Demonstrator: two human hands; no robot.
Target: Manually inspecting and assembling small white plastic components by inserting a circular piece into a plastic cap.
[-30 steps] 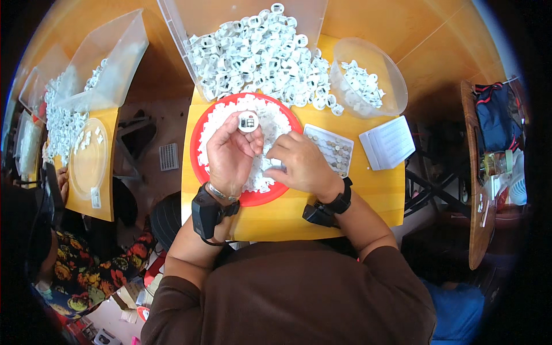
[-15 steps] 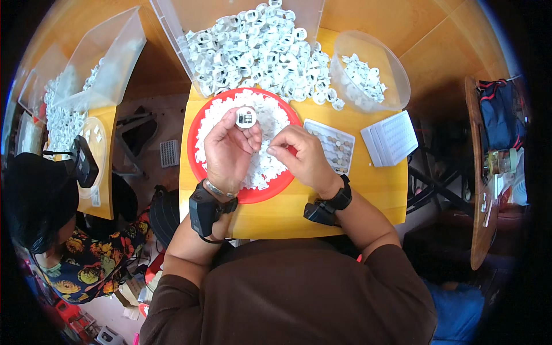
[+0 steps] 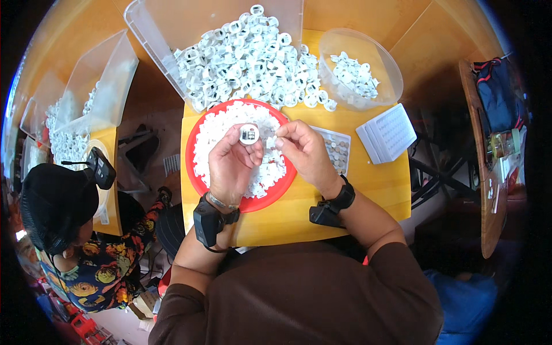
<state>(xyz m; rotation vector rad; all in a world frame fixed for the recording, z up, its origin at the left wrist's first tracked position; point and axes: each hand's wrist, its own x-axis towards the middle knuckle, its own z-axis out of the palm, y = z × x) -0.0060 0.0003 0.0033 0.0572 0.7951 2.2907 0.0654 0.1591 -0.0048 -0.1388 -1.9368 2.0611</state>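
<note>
Between the thumb and fingers of my left hand [image 3: 230, 164] is a round white plastic housing [image 3: 249, 134], its face with dark rectangular openings turned up. To its right, my right hand [image 3: 305, 150] pinches a small white plastic piece [image 3: 271, 141] at its fingertips, apart from the housing. Its exact shape is too small to make out. Both hands are above a round red tray [image 3: 267, 202] heaped with small white plastic pieces [image 3: 218, 123]. Partly behind my right hand lies a white tray of coin-like round discs [image 3: 338, 150].
A large clear bin [image 3: 152, 52] lies tipped at the back, with many round white housings [image 3: 247, 63] spilling onto the yellow table [image 3: 368, 201]. A clear round tub [image 3: 391, 75] holds more white parts. Stacked white trays [image 3: 386, 135] stand right. Another person [image 3: 86, 247] sits at left.
My right hand has risen slightly relative to my left, and a small white piece now shows at its fingertips. My left hand still holds the housing. The whole view has shifted a little.
</note>
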